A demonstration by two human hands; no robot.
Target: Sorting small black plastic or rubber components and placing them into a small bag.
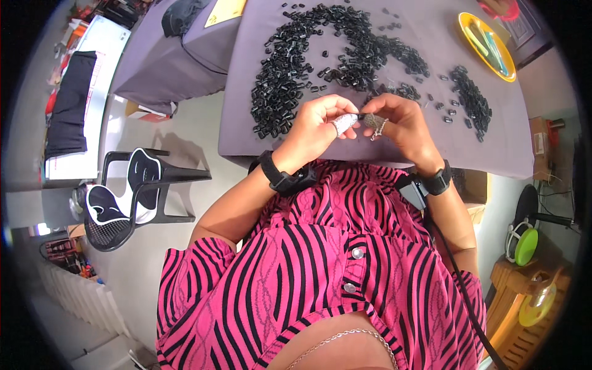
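- Pinching a small dark piece (361, 116) narrowly between left hand (317, 123) and right hand (404, 123).
- Facing loose black pieces (361, 61) at twelve o'clock, yellow plate (475, 49) at two.

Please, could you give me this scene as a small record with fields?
Left hand: fingers pinch a small dark piece
Right hand: fingers meet the left's at that piece
Worn: black wristbands
Table: grey-covered, bearing heaps of small black pieces
Table's far right: yellow dish holding slim items
Left side: black chair
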